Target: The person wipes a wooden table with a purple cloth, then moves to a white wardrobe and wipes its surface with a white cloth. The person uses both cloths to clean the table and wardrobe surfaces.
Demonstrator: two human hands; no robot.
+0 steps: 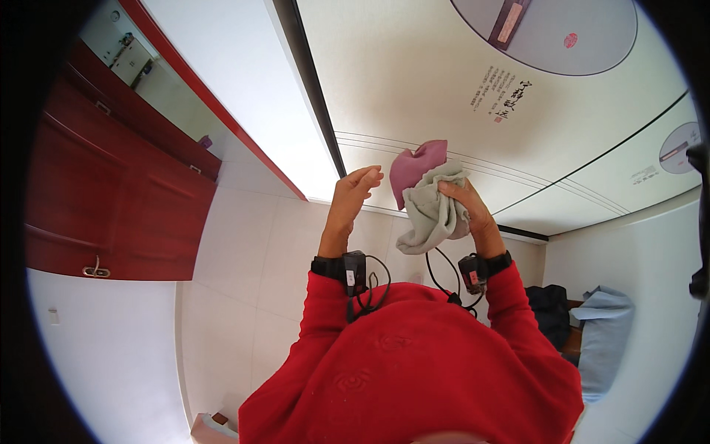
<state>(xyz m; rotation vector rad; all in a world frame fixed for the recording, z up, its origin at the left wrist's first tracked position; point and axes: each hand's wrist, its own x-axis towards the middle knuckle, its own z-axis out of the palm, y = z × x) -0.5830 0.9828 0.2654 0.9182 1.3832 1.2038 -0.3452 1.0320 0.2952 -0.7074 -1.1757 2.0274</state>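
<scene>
My right hand is closed on a crumpled pale grey-green cloth, with the thumb pressed over its upper fold. Against the far-left side of this cloth is a mauve-pink piece of fabric; whether the same fingers grip it is hidden. To the left, my left hand is raised with loosely bent fingers and nothing visible in it. A gap separates it from both cloths. Each wrist wears a black strap with a small dark device and cable.
Ahead stands a tall cream wardrobe door with printed decoration. A white panel edges a doorway at left, beyond which is a red door. At right, a light blue cloth and a black item lie by the wall.
</scene>
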